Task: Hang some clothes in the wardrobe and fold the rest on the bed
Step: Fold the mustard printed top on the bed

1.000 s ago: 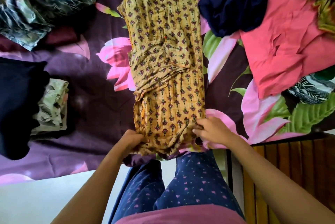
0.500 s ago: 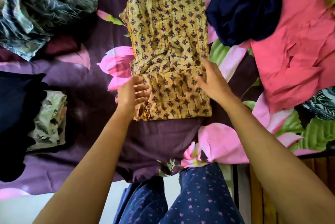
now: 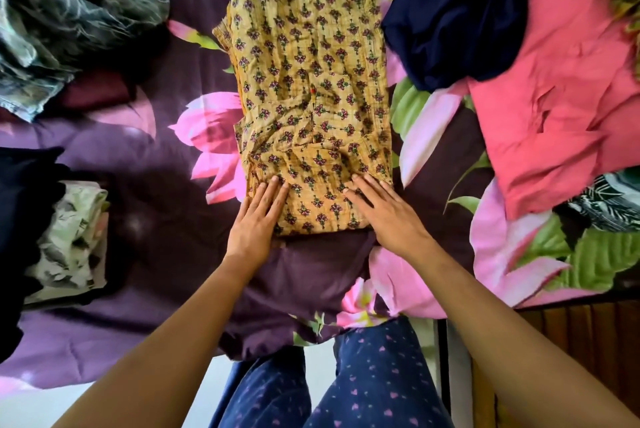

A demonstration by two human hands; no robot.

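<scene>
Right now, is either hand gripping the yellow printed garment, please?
No: the left hand and right hand lie flat with straight fingers on the yellow printed garment.

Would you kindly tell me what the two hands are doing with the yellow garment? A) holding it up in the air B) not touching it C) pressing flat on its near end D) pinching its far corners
C: the left hand and right hand lie with straight fingers flat on the near end of the yellow garment.

Bottom of yellow top (image 3: 304, 81) got folded up, so it's shorter now. L hand (image 3: 258, 220) & R hand (image 3: 384, 213) let go of hem, now press flat on the fold
</scene>
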